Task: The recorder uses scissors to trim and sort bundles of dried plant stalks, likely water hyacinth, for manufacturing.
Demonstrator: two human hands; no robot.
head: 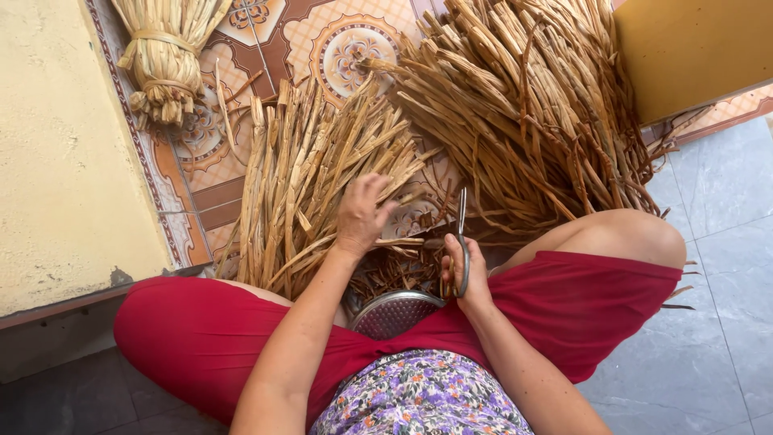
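Observation:
My left hand [360, 214] reaches over a pile of dried straw-coloured plant strips [310, 173] on the patterned floor, its fingers curled and touching the strips. Whether it grips one is not clear. My right hand [465, 270] holds a pair of metal scissors [461, 242], blades pointing away from me. Between my knees sits a round metal bowl [394, 312] with short brown cut pieces [394, 270] just beyond it. I sit cross-legged in red shorts.
A larger heap of darker strips [531, 105] lies at the right. A tied bundle of straw [165, 60] rests at the upper left beside a yellow wall [56, 145]. A yellow board [692, 48] stands at the upper right. Grey tiles [708, 322] lie to my right.

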